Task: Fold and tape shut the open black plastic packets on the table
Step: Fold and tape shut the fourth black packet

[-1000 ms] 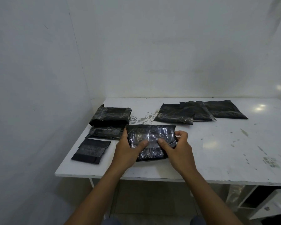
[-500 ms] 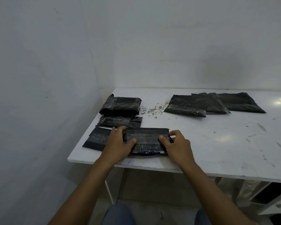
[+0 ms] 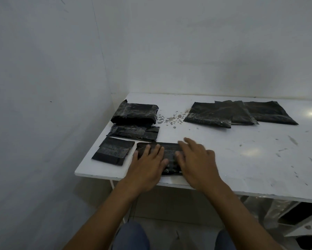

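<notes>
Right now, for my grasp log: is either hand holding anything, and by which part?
Nothing is gripped: the left hand and right hand lie flat, fingers straight, on top of the folded black plastic packet.

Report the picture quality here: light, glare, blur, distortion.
Head view: dim, flat light, with two bright glare patches on the white table. Head view: the right hand is smeared by motion, the left hand sharper, both flat on a black packet with little visible detail. Head view: the wall corner bows, a wide-angle effect.
</notes>
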